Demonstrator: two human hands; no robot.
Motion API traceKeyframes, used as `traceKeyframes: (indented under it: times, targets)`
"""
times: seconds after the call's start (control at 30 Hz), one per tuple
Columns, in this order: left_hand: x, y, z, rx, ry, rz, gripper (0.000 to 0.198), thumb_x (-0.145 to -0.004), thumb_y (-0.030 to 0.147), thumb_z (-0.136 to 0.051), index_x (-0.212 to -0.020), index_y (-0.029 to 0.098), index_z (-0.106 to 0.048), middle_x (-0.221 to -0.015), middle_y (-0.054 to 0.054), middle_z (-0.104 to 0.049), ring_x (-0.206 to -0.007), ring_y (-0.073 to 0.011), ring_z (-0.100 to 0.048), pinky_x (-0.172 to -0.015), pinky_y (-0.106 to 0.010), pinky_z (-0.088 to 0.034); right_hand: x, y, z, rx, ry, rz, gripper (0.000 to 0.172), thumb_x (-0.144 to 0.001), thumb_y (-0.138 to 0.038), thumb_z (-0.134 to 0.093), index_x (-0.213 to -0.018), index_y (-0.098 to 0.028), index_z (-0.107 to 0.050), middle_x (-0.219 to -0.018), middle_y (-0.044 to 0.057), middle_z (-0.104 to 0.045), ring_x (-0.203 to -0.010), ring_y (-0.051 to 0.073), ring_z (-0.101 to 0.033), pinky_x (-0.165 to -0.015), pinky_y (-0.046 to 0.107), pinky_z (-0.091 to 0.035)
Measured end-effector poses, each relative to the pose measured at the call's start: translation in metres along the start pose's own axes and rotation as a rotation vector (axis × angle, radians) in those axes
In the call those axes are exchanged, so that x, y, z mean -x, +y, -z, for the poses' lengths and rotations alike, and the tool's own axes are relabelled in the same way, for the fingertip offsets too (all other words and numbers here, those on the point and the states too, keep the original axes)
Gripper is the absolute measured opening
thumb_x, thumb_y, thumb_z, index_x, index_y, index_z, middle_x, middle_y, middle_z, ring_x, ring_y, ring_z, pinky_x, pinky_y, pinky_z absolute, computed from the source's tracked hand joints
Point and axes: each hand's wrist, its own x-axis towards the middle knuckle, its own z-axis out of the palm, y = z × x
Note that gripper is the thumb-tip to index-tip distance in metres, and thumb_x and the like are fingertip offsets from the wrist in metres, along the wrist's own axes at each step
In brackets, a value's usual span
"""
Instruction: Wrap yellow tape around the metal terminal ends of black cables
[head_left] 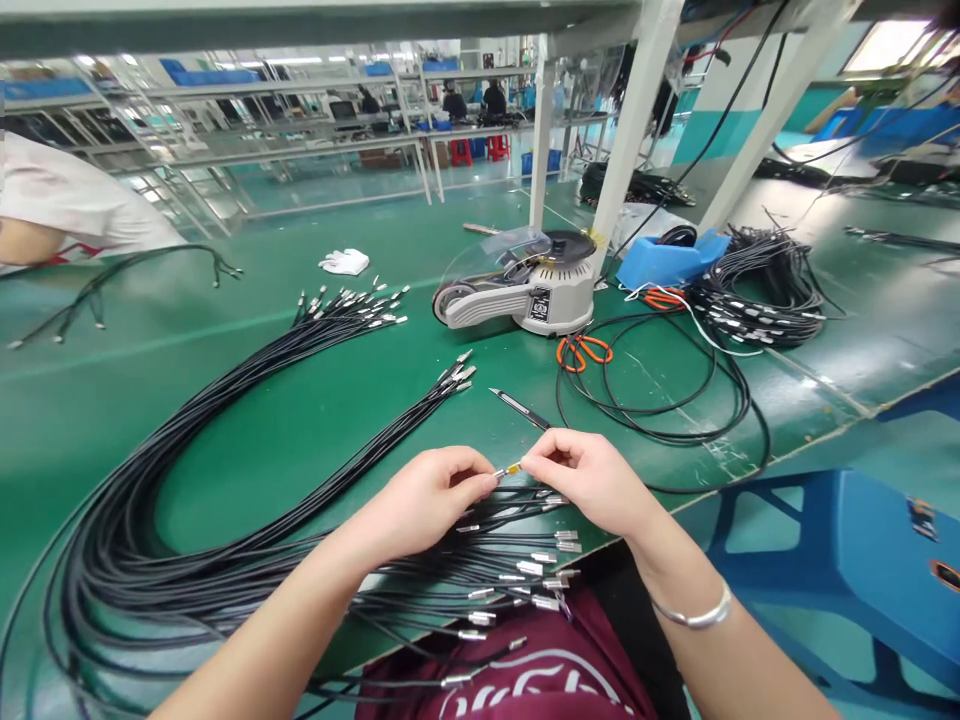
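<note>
Near the table's front edge, my left hand (442, 495) pinches a small metal cable connector (500, 473) between thumb and fingertips. My right hand (589, 475) is closed in a pinch at the connector's other end, on a small piece of yellow tape (514, 468). Whether the tape is stuck to the connector I cannot tell. Below both hands spread many black cables (420, 570) with silver connectors, some reaching over the edge towards my lap. A second bundle of black cables (247, 385) curves round on the left. A craft knife (519, 408) lies just beyond my right hand.
A grey tape dispenser (555, 295) stands at the back middle. Orange-handled scissors (583, 352), loose black cable, a blue bin (667, 262) and a coiled cable bundle (765, 290) are to the right. A blue stool (862, 560) stands right; another person's sleeve (75, 195) shows left.
</note>
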Motion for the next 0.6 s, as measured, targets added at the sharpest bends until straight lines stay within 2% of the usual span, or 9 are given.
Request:
traceKeyframes:
  times: [0.17,0.33,0.6]
  targets:
    - [-0.006,0.004,-0.005,0.076,-0.045,-0.011,0.025,-0.083,0.038,-0.049,-0.074,0.018,-0.061,-0.067,0.002,-0.057,-0.064,-0.013,-0.05,-0.062,-0.023,-0.04,0.003,0.001,-0.001,0.009,0.029,-0.009,0.02,-0.079,-0.034,-0.064,-0.072,-0.015,-0.064,-0.069,0.001,-0.064,-0.065,0.014,-0.056,-0.062,0.025,-0.045]
    - [-0.006,0.001,-0.014,0.236,-0.02,0.009,0.024,-0.081,0.038,-0.051,-0.072,0.017,-0.06,-0.064,0.002,-0.055,-0.061,-0.0122,-0.048,-0.06,-0.023,-0.04,0.006,0.001,-0.002,0.033,0.04,-0.007,0.019,-0.079,-0.032,-0.063,-0.07,-0.015,-0.063,-0.068,0.0,-0.064,-0.065,0.014,-0.056,-0.061,0.025,-0.045]
    - [-0.009,0.005,-0.021,0.121,0.05,-0.032,0.022,-0.079,0.032,-0.051,-0.069,0.017,-0.063,-0.062,0.001,-0.059,-0.06,-0.0136,-0.051,-0.059,-0.025,-0.04,0.011,-0.002,-0.001,0.142,0.069,0.074,0.016,-0.08,-0.028,-0.062,-0.068,-0.017,-0.063,-0.069,-0.001,-0.064,-0.066,0.013,-0.056,-0.063,0.024,-0.044]
